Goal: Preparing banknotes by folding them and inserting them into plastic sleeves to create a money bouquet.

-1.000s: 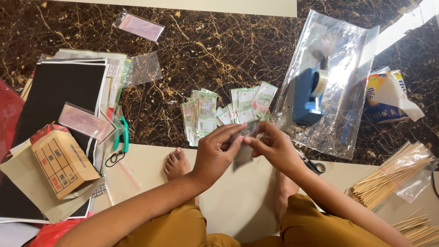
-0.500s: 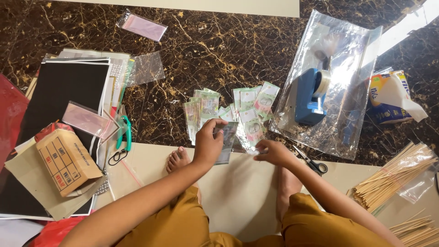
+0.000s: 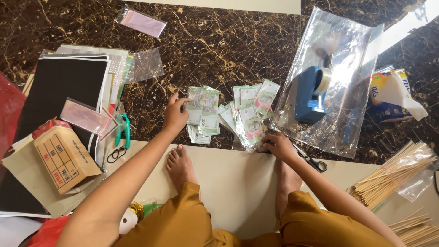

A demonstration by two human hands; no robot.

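A person sits on a pale mat, bare feet forward. The right hand [image 3: 278, 145] rests with fingers curled together on a clear plastic sleeve holding green banknotes [image 3: 250, 126], its long axis running away from the person. Farther out, the left hand [image 3: 175, 113] spreads its fingers, tips touching a loose stack of green banknotes [image 3: 203, 113] lying lengthwise on the dark marble floor [image 3: 219, 41]. Beyond them sits a blue tape dispenser [image 3: 312, 93].

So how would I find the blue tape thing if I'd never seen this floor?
Look at the dark marble floor, then the big shiny clear plastic sheet lying right of the banknotes. The blue tape dispenser sits on that sheet, the only solid blue block there, with a pale tape roll on top.
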